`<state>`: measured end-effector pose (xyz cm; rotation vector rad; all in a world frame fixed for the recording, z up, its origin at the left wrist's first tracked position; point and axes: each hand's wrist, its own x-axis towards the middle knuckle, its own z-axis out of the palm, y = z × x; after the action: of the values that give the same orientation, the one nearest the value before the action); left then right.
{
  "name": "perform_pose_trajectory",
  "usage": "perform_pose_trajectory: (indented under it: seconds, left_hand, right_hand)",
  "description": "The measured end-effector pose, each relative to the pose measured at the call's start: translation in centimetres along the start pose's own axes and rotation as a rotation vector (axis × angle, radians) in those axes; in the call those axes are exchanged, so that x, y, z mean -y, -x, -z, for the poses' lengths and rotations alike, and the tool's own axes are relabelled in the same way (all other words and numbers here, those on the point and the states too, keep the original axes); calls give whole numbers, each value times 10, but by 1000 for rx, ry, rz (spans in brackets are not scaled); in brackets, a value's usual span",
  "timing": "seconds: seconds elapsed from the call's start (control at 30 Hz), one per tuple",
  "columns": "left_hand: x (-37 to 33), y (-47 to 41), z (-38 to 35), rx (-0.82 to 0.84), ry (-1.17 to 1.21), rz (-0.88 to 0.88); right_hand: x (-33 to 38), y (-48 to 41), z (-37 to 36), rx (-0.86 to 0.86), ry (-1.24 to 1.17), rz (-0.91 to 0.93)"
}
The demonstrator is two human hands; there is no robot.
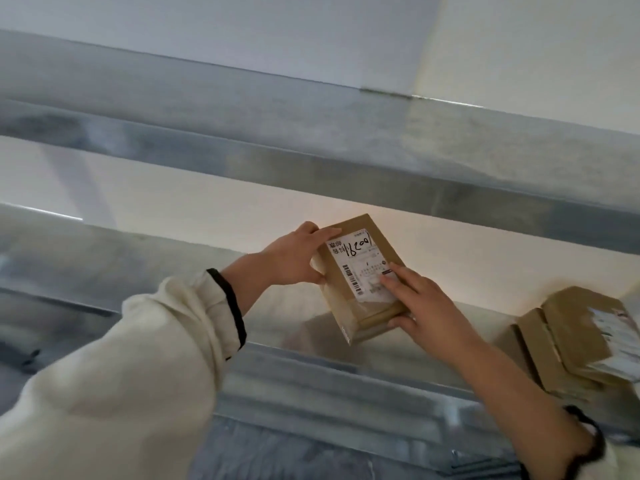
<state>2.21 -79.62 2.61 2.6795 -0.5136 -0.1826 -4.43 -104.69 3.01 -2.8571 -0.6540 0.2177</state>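
Grey metal shelves, pale cream wall behind, warm light

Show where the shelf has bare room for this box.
Free: the shelf left of the box, past the left hand; also the strip between the box and the other boxes. Crowded: the right end.

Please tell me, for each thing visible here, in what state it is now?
small box: closed, tilted, label toward the camera, held by both hands; contact with the shelf cannot be told.
left hand: grips the box's left side.
right hand: fingers on the label, thumb under the lower corner.
boxes at right: closed, lying on the shelf, blurred.
metal shelf: bears the boxes at right.
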Motion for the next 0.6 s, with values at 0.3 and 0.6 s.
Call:
perform_pose_trajectory:
  seconds: [0.3,0.6]
  left_hand:
    - [158,183,67,-136,31,241]
    - [290,387,120,-242,-15,615]
  right_hand:
    - [205,-69,-40,-9,-58,253]
    - [426,-134,-93,112,-108,572]
